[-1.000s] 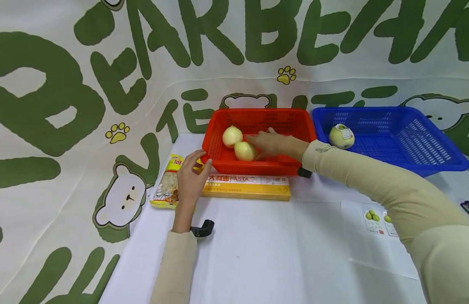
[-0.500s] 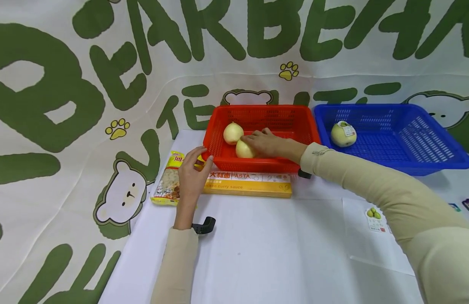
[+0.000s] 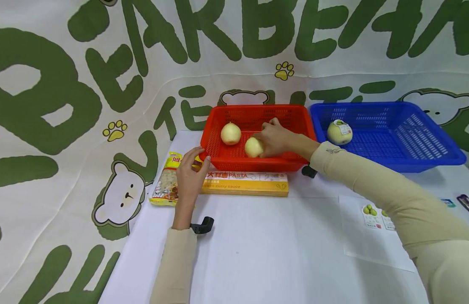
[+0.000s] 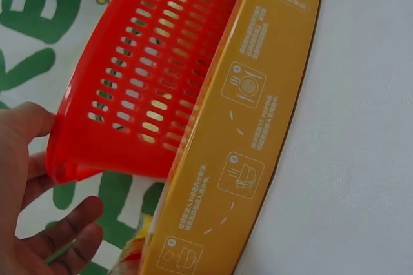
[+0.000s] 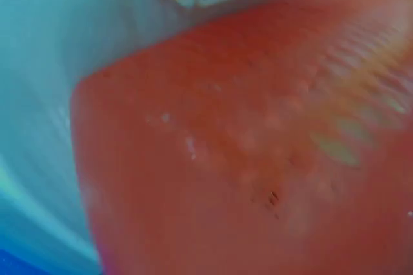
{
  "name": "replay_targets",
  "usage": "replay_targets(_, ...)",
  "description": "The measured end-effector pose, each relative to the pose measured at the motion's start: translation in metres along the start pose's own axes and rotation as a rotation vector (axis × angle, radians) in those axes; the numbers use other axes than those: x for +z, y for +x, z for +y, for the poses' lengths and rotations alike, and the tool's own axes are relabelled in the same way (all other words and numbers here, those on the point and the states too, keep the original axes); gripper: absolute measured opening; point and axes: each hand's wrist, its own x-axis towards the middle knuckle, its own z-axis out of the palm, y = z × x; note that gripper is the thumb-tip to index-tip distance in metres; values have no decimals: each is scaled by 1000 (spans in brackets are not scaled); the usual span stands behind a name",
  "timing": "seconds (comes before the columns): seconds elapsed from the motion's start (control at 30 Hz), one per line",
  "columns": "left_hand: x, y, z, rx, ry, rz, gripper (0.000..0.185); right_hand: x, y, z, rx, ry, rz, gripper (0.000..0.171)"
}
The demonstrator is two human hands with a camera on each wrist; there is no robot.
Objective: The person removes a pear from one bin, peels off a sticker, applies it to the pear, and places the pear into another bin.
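Note:
My right hand (image 3: 274,137) reaches into the red basket (image 3: 257,164) and grips a pale yellow pear (image 3: 253,147) from its right side. Part of that pear lies behind the fingers. To its left a second pear (image 3: 230,134) sits in the same basket. My left hand (image 3: 189,175) holds the basket's near left corner between thumb and finger. In the left wrist view, the thumb (image 4: 35,120) lies against the red rim, with a finger behind it and the others loose. The right wrist view is blurred; it shows the basket's wall (image 5: 193,159) but no hand.
A blue basket (image 3: 409,161) with a stickered pear (image 3: 339,132) stands to the right. A yellow pasta box (image 3: 246,189) lies along the red basket's front, beside a yellow food bag (image 3: 167,181). A sheet with pear stickers (image 3: 371,217) lies at the right.
My right hand has closed round the nearer pear and moved it a little to the right, away from the other pear. The left hand stays at the basket corner.

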Motion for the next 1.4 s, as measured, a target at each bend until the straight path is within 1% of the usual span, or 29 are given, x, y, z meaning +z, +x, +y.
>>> replay_targets(0.13, 0, 0, 1, -5, -2, -1, 39, -30, -26, 5, 52, 46, 84, 70)
replay_targets(0.27, -3, -1, -2, -17, 3, 11, 39, -54, -57, 0, 48, 108, 189, 73)
replay_targets(0.37, -5, -2, -6, -17, 11, 13, 39, -62, -85, -9, 40, 153, 264, 73)
replay_targets(0.47, -5, -2, -8, -11, 18, 11, 39, -61, -116, -20, 34, 181, 327, 72)
replay_targets(0.57, -5, -3, -9, -15, 24, 9, 40, -50, -146, -35, 14, 188, 394, 72)
replay_targets(0.7, -6, -5, -9, -29, 22, 14, 41, -25, -178, -58, -2, 199, 450, 75)
replay_targets(0.87, -4, -5, -8, -39, 22, 13, 42, 9, -206, -83, 34, 217, 443, 78)
replay_targets(0.97, -2, -5, -6, -44, 29, 13, 43, 30, -217, -94, 60, 240, 427, 77)
replay_targets(1.1, 1, -5, -5, -43, 32, 23, 42, 54, -225, -101, 84, 249, 424, 73)
replay_targets(1.2, 3, -5, -2, -40, 19, 15, 42, 67, -229, -103, 101, 241, 428, 73)
replay_targets(1.27, 4, -5, 1, -41, 19, 10, 42, 72, -231, -103, 115, 242, 426, 73)
replay_targets(1.33, 5, -5, 4, -32, 66, 22, 41, 74, -232, -104, 131, 243, 411, 74)
replay_targets(1.4, 5, -5, 12, 28, 159, 72, 39, 72, -234, -106, 153, 248, 383, 76)
